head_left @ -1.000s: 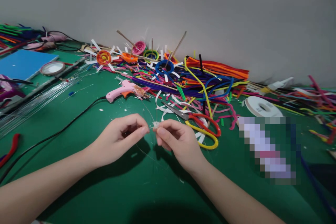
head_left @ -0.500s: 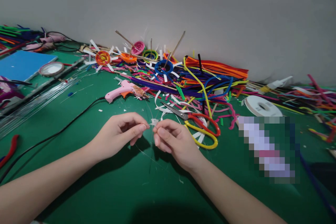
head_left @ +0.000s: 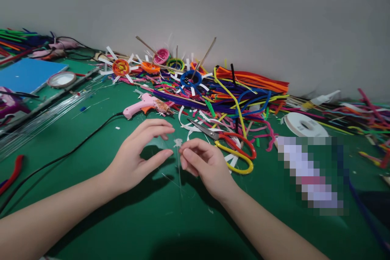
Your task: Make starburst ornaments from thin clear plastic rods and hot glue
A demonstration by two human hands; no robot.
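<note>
My right hand (head_left: pixel 209 166) pinches a small translucent whitish piece (head_left: pixel 177 142) between thumb and fingertips. Thin clear strands (head_left: pixel 179 178) hang down from it over the green table (head_left: pixel 146 227). To its left, my left hand (head_left: pixel 134 158) is open, thumb and fingers apart with nothing between them. Just beyond my left hand lies a pink hot glue gun (head_left: pixel 141 105), its tip pointing right. Scissors (head_left: pixel 237 144) with one red and one yellow handle rest close behind my right hand, beside curled white paper strips (head_left: pixel 195 124).
Colourful pipe cleaners (head_left: pixel 250 79) pile up along the wall, with small coiled pieces (head_left: pixel 121 67) bearing white strips. A white ribbon spool (head_left: pixel 304 125) sits at right. On the left are clear strands (head_left: pixel 57 111), a tape roll (head_left: pixel 62 80), a blue board (head_left: pixel 30 74) and the black cord (head_left: pixel 65 154).
My left hand has let go of the clear strands, spread its fingers and drawn slightly left. My right hand keeps its pinch in nearly the same place.
</note>
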